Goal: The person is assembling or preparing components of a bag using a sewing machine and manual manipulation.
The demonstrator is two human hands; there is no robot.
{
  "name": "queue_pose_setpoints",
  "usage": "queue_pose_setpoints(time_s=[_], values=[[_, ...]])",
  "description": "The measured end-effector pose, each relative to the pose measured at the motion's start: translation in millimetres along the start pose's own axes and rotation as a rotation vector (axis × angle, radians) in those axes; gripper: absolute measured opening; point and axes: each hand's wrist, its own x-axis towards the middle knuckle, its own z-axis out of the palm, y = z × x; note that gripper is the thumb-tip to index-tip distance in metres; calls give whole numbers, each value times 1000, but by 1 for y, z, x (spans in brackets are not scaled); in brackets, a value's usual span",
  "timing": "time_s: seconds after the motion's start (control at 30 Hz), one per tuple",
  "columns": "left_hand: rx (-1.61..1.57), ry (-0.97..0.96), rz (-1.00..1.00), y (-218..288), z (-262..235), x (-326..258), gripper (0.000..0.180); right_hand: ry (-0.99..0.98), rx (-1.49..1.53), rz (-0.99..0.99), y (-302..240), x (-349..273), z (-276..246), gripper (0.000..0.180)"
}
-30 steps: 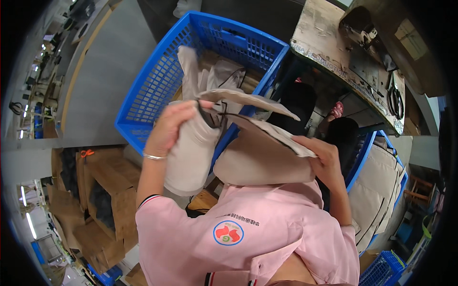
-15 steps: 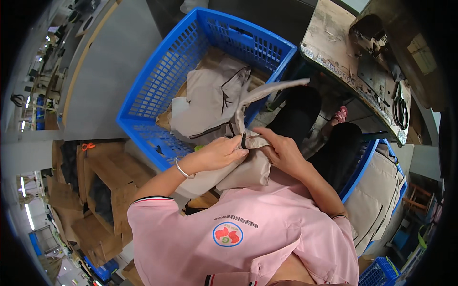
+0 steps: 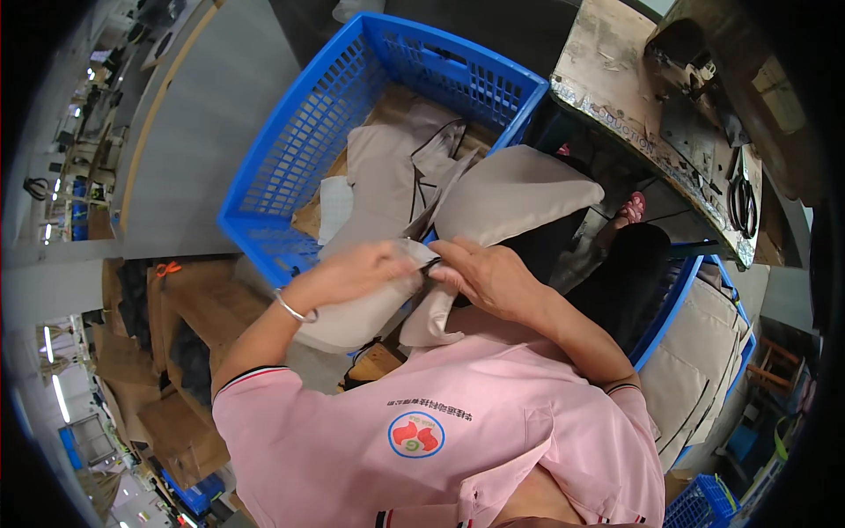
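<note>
The person's left hand (image 3: 361,269) is motion-blurred, its fingers curled at the beige fabric (image 3: 510,195); whether they grip cannot be told. Below the fingers, a pink shirt (image 3: 352,449) bears a round emblem and dark lettering. The right hand (image 3: 493,275) pinches the fabric's dark edging, partly hiding it. Farther right, a worktop (image 3: 607,66) shows worn print.

Right hand (image 3: 493,277): pinching a soft beige fabric piece (image 3: 515,194) at a narrow black strip. Left hand (image 3: 374,268): motion-blurred, close beside; silver-coloured bangle (image 3: 289,310) at wrist. Beyond: one large blue perforated plastic basket (image 3: 304,150), containing beige black-trimmed fabric pieces (image 3: 378,189). Upper right: worn pale wooden surface (image 3: 607,62), bearing black-handled metal scissors (image 3: 744,207). Lower right: stacked flat beige panels (image 3: 682,378). Left: brown cardboard boxes (image 3: 207,339).
</note>
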Motion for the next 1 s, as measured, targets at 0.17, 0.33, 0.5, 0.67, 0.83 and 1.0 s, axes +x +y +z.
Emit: queue_pose_setpoints(time_s=[0.17,0.33,0.5,0.67,0.83,1.0], values=[[-99,483,-226,-83,-65,-30,42,48,35,-3,-7,5,-22,26],[-220,1349,-42,-102,-193,-109,44,-23,63,-81,18,1,6,28],[297,1987,2,-41,-293,-221,36,-373,13,-77,11,-4,37,47],[147,1824,498,31,-266,-187,24,-393,-34,1,2,-13,11,52],[39,1321,270,62,-127,-72,29,33,367,132,1,-43,-33,45],[-274,633,277,83,35,6,64,332,1111,197,0,-90,-50,82]])
